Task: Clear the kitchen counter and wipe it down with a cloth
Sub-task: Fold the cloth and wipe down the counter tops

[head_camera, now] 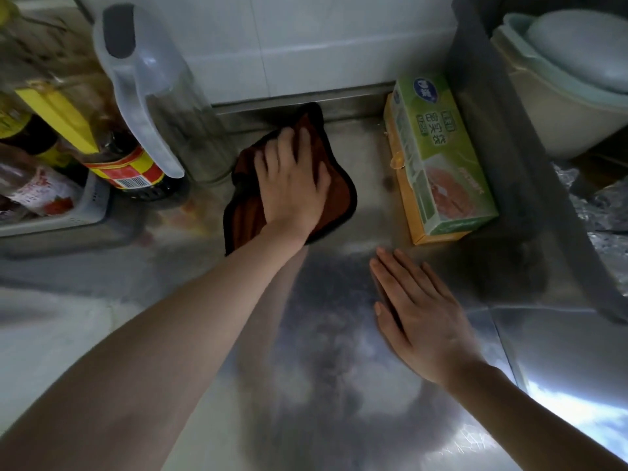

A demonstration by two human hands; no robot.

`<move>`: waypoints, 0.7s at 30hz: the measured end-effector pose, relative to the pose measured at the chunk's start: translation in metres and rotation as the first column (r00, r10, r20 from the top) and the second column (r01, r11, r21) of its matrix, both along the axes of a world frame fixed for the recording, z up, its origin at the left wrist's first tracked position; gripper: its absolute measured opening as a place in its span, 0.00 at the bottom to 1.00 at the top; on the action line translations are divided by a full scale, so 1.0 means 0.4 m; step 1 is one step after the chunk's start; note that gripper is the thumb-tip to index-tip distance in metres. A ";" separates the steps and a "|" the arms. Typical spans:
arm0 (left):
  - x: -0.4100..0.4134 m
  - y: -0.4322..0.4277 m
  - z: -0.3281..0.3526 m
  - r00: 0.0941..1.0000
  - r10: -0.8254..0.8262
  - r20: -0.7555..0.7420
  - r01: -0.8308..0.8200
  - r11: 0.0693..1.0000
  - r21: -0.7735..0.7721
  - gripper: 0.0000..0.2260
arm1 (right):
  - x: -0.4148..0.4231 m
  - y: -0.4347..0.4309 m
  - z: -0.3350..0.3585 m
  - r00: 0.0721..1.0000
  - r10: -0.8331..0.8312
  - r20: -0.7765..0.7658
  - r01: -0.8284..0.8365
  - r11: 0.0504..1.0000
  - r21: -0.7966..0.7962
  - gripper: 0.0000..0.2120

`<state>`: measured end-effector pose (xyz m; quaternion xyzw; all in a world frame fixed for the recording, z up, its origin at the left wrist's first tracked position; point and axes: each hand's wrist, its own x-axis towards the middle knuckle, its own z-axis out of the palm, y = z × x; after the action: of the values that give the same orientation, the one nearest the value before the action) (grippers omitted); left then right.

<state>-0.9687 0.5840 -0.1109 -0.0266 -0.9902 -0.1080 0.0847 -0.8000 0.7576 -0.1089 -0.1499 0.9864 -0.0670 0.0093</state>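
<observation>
Seen from above: left hand [292, 185] pressed flat, fingers spread, on brown black-edged cloth [339, 195] at 12 o'clock on shiny steel counter [323, 368]; cloth under palm, not gripped. Right hand [421, 314] flat, empty, at 3 o'clock, near green-and-orange box [438, 158].

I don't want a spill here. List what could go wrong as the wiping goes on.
1. The left hand presses the cloth close beside the clear jug; a wide stroke might knock it.
2. The green box sits right of the cloth and could get pushed or dampened.
3. The counter looks shiny; the flat right hand may slip.
</observation>
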 end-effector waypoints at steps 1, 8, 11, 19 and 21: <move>0.029 -0.005 -0.004 0.998 -0.067 -0.007 0.067 0.998 -0.003 0.26 | 0.000 0.000 0.000 1.000 -0.001 0.003 0.001 1.000 0.001 0.25; 0.076 -0.022 -0.012 0.977 0.126 0.174 -0.131 0.991 0.020 0.32 | -0.001 0.000 0.009 1.000 -0.006 0.027 0.005 1.000 0.025 0.26; 0.007 0.004 -0.005 0.954 0.216 0.207 -0.231 0.972 0.051 0.34 | 0.001 0.002 0.009 1.000 -0.007 0.023 0.007 1.000 0.012 0.25; -0.057 0.014 0.003 0.970 0.083 0.227 -0.080 0.997 -0.020 0.28 | 0.000 0.002 0.001 1.000 -0.017 0.013 0.017 1.000 0.000 0.25; -0.052 0.002 0.004 0.974 -0.016 0.226 0.020 1.000 -0.012 0.27 | 0.002 0.001 0.002 1.000 -0.022 0.008 0.022 1.000 -0.011 0.24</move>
<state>-0.9895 0.5847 -0.1093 -0.0237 -0.9939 -0.1040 -0.0297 -0.7992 0.7578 -0.1082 -0.1386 0.9876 -0.0731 0.0114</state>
